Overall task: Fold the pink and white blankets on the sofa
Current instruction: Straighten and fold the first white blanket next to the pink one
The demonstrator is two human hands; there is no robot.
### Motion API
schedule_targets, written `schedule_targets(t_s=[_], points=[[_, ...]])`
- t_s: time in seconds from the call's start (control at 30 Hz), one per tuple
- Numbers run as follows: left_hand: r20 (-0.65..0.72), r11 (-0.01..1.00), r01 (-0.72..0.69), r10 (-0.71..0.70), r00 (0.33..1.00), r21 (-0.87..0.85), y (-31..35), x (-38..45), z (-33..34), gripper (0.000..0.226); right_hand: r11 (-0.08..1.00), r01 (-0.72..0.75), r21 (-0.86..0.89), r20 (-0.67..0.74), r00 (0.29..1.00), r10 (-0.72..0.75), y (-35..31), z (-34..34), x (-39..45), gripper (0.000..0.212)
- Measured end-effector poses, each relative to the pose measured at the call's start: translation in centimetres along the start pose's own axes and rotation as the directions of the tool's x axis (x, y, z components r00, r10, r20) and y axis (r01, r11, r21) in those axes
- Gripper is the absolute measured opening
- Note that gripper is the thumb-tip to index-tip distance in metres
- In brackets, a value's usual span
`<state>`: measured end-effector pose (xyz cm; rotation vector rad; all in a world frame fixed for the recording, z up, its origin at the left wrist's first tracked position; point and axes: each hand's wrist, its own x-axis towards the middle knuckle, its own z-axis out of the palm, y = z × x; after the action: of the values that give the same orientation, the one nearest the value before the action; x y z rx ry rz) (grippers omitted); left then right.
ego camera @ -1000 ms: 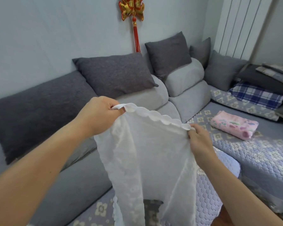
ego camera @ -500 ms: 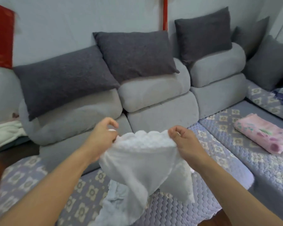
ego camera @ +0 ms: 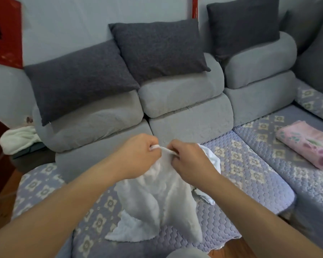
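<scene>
A white blanket with a scalloped edge hangs from both my hands, its lower part bunched on the quilted sofa seat. My left hand grips its top edge, and my right hand pinches the same edge right beside it. The hands are nearly touching above the seat, in front of the grey back cushions. A pink blanket with a flower print lies folded on the seat at the right.
Dark grey pillows lean on the sofa's grey back cushions. A pale cloth lies on a low surface left of the sofa. Wooden floor shows below the seat's front edge. The sofa's corner section runs along the right.
My hands have dropped and come together, bringing the two ends of the white blanket's top edge side by side. The blanket's lower part now rests on the seat. My view has tilted down and left.
</scene>
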<state>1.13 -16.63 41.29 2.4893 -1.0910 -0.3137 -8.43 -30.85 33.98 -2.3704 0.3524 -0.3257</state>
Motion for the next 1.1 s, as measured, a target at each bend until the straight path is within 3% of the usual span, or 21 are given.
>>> schedule_targets(t_s=[0.07,0.17,0.23,0.33,0.4,0.5,0.6,0.8,0.9,1.0,1.1], points=[[-0.053,0.990,-0.025,0.033,0.998,0.140,1.4,-0.4,-0.3,0.035,0.980,-0.119,-0.160,-0.172,0.981,0.091,0.7,-0.1,0.1,0.017],[-0.109,0.973,-0.038,0.064,0.992,0.229,2.4,-1.1,-1.1,0.035,0.972,-0.204,-0.117,-0.339,0.928,0.154,3.0,-0.8,0.5,0.013],[-0.132,0.985,-0.055,0.077,0.988,0.163,2.5,-0.9,-1.8,0.036,0.969,-0.226,-0.097,-0.318,0.930,0.185,4.8,-1.3,1.1,0.015],[-0.224,0.990,-0.135,0.139,0.965,0.033,2.0,-0.3,-2.8,0.039,0.960,-0.256,-0.113,-0.141,0.960,0.240,7.7,-1.4,1.7,0.030],[-0.327,0.982,-0.175,0.189,0.926,0.070,1.6,0.1,-3.5,0.041,0.954,-0.288,-0.079,-0.060,0.957,0.284,9.6,-1.3,1.7,0.036],[-0.472,0.964,-0.135,0.231,0.851,0.228,0.4,1.0,-4.6,0.038,0.945,-0.326,0.005,-0.085,0.942,0.325,11.4,-1.5,1.3,0.039],[-0.518,0.976,0.029,0.090,0.851,0.217,-2.2,2.5,-5.3,0.039,0.942,-0.329,0.070,-0.079,0.939,0.334,12.6,-2.0,0.9,0.040],[-0.584,0.959,0.261,-0.152,0.797,0.108,-8.6,3.9,-5.5,0.040,0.922,-0.313,-0.226,0.086,0.937,0.340,17.4,-1.7,-0.3,0.025],[-0.583,0.932,0.346,-0.223,0.781,0.108,-11.4,4.0,-5.2,0.041,0.895,-0.350,-0.277,0.135,0.908,0.397,19.7,-1.0,-1.4,0.015],[-0.572,0.906,0.397,-0.247,0.782,0.151,-13.7,3.8,-4.7,0.040,0.887,-0.384,-0.258,0.098,0.902,0.420,21.3,-0.5,-2.2,0.026],[-0.536,0.882,0.451,-0.316,0.783,0.138,-16.3,3.4,-3.8,0.039,0.917,-0.391,-0.082,0.014,0.919,0.393,21.3,-0.7,-3.0,0.026]])
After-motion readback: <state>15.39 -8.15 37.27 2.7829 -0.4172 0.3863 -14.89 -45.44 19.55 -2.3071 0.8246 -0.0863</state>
